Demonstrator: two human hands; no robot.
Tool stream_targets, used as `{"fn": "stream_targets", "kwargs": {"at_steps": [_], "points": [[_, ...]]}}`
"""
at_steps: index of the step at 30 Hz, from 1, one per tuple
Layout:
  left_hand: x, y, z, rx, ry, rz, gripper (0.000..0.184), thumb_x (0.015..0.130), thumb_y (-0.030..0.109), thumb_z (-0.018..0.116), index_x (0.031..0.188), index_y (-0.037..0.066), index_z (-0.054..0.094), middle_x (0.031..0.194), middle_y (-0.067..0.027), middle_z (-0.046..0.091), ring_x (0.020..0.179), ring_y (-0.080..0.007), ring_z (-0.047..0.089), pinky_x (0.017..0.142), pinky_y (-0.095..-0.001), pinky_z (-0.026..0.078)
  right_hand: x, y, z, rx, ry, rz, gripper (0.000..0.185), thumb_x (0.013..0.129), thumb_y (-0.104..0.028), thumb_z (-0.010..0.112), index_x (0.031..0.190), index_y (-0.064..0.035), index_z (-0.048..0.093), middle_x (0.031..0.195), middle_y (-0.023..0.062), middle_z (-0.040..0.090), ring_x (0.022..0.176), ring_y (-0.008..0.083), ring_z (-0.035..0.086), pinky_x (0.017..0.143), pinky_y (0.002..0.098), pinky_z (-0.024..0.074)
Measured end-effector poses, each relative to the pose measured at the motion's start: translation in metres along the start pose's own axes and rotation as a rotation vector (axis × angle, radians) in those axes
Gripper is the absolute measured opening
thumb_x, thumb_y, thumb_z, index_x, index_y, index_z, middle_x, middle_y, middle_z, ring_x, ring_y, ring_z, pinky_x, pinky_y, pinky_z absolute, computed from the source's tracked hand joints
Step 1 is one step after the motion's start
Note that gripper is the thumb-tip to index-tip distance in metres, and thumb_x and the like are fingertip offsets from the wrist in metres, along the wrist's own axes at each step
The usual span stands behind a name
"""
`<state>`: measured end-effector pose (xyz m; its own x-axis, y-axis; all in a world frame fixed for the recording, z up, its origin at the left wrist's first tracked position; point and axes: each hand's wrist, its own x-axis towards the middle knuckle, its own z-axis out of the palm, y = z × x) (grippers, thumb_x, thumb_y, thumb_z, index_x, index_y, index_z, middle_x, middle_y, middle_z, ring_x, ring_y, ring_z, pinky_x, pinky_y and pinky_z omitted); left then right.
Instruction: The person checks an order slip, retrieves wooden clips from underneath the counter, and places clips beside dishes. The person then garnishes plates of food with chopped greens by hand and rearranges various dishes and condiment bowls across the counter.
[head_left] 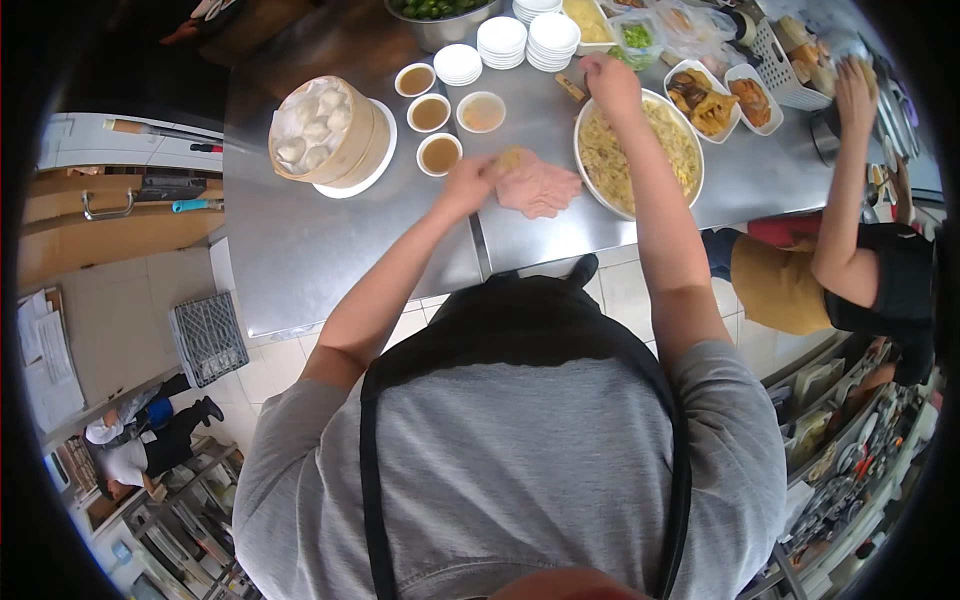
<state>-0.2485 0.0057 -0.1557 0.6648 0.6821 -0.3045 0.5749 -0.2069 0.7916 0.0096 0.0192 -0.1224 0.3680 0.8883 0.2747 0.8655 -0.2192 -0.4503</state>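
Note:
My left hand (465, 188) is closed at the left edge of a crumpled pink cloth (540, 190) on the steel table. A small yellowish thing (512, 158) shows at its fingertips; I cannot make out what it is. My right hand (612, 85) reaches over the far rim of a large white bowl (700, 190) of yellowish food, perhaps noodles or rice. Its fingers are curled together, and whatever they may hold is hidden. Just left of them lies a small brown wooden piece (570, 88).
A bamboo steamer (365, 140) of dumplings stands on a white plate (385, 172). Sauce cups (440, 155), stacked white dishes (500, 40) and trays of fried food (705, 100) are around. At right, a co-worker's arm (845, 180) reaches over the table by a white basket (785, 65).

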Motion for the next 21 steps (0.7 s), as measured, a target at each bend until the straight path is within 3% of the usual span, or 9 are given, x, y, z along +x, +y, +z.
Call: {"fn": "stream_targets", "kwargs": {"at_steps": [1, 3, 4, 6, 9, 13, 15, 19, 21], "points": [[0.007, 0.003, -0.007, -0.278, 0.002, -0.052, 0.023, 0.082, 0.014, 0.048, 0.101, 0.003, 0.053, 0.092, -0.0066, 0.058, 0.080, -0.0157, 0.056, 0.069, -0.0281, 0.045, -0.005, 0.002, 0.004, 0.001, 0.002, 0.003, 0.018, 0.076, -0.020, 0.051, 0.089, -0.0135, 0.062, 0.074, 0.0112, 0.061, 0.071, 0.0244, 0.059, 0.064, 0.0346, 0.0453], [0.018, 0.013, -0.019, -0.674, -0.025, -0.090, 0.025, 0.084, 0.017, 0.049, 0.105, 0.003, 0.050, 0.088, -0.0042, 0.058, 0.079, -0.0102, 0.055, 0.065, -0.0235, 0.045, -0.014, 0.005, 0.013, 0.382, -0.056, 0.064, 0.022, 0.080, -0.026, 0.052, 0.091, -0.0102, 0.062, 0.073, 0.0068, 0.062, 0.067, 0.0156, 0.056, 0.062, 0.0288, 0.0441], [0.019, 0.024, -0.023, -0.670, -0.027, -0.089, 0.025, 0.084, 0.017, 0.049, 0.105, 0.003, 0.050, 0.088, -0.0042, 0.058, 0.079, -0.0102, 0.055, 0.065, -0.0235, 0.045, -0.024, -0.012, 0.004, 0.383, -0.053, 0.066, 0.022, 0.080, -0.026, 0.052, 0.091, -0.0102, 0.062, 0.073, 0.0068, 0.062, 0.067, 0.0156, 0.056, 0.062, 0.0288, 0.0441], [0.019, 0.045, -0.026, -0.865, -0.165, -0.043, 0.026, 0.084, 0.013, 0.049, 0.107, 0.001, 0.049, 0.092, -0.0047, 0.057, 0.083, -0.0123, 0.056, 0.071, -0.0244, 0.046, -0.050, -0.048, -0.007, 0.884, -0.431, 0.204, 0.028, 0.082, -0.031, 0.052, 0.092, -0.0073, 0.062, 0.074, 0.0010, 0.060, 0.064, 0.0087, 0.051, 0.060, 0.0240, 0.0415], [0.017, 0.053, -0.023, -1.023, -0.205, 0.011, 0.029, 0.083, 0.008, 0.047, 0.111, -0.001, 0.045, 0.102, -0.0077, 0.054, 0.093, -0.0162, 0.054, 0.081, -0.0272, 0.045, -0.054, -0.045, 0.006, 1.254, -0.534, 0.303, 0.039, 0.077, -0.036, 0.058, 0.095, -0.0016, 0.059, 0.082, 0.0036, 0.058, 0.074, 0.0122, 0.052, 0.063, 0.0257, 0.0414], [0.013, 0.053, -0.027, -1.145, -0.336, 0.041, 0.033, 0.083, 0.003, 0.045, 0.114, -0.004, 0.041, 0.111, -0.0108, 0.049, 0.104, -0.0206, 0.050, 0.087, -0.0288, 0.043, -0.052, -0.044, 0.008, 1.279, -0.558, 0.351, 0.038, 0.076, -0.035, 0.060, 0.091, -0.0006, 0.059, 0.081, 0.0047, 0.057, 0.073, 0.0106, 0.051, 0.061, 0.0242, 0.0402], [0.007, 0.056, -0.028, -1.295, -0.365, 0.073, 0.038, 0.081, 0.006, 0.049, 0.114, -0.009, 0.038, 0.109, -0.0180, 0.049, 0.101, -0.0236, 0.050, 0.089, -0.0296, 0.042, -0.052, -0.049, 0.003, 1.365, -0.601, 0.421, 0.028, 0.080, -0.030, 0.056, 0.087, -0.0039, 0.060, 0.073, 0.0007, 0.057, 0.061, 0.0063, 0.048, 0.055, 0.0187, 0.0377], [0.006, 0.049, -0.028, -1.352, -0.369, 0.056, 0.039, 0.080, 0.005, 0.051, 0.113, -0.009, 0.038, 0.110, -0.0180, 0.048, 0.103, -0.0235, 0.049, 0.089, -0.0289, 0.041, -0.054, -0.057, -0.004, 1.368, -0.590, 0.313, 0.023, 0.078, -0.029, 0.059, 0.085, -0.0067, 0.060, 0.073, -0.0009, 0.055, 0.061, 0.0052, 0.047, 0.054, 0.0182, 0.0371], [0.005, 0.049, -0.027, -1.335, -0.314, 0.018, 0.038, 0.079, 0.004, 0.052, 0.112, -0.009, 0.039, 0.109, -0.0177, 0.047, 0.104, -0.0241, 0.048, 0.089, -0.0285, 0.041, -0.049, -0.053, -0.002, 1.325, -0.443, 0.397, 0.021, 0.077, -0.029, 0.060, 0.083, -0.0087, 0.059, 0.073, -0.0028, 0.054, 0.061, 0.0042, 0.047, 0.053, 0.0175, 0.0364]]}}
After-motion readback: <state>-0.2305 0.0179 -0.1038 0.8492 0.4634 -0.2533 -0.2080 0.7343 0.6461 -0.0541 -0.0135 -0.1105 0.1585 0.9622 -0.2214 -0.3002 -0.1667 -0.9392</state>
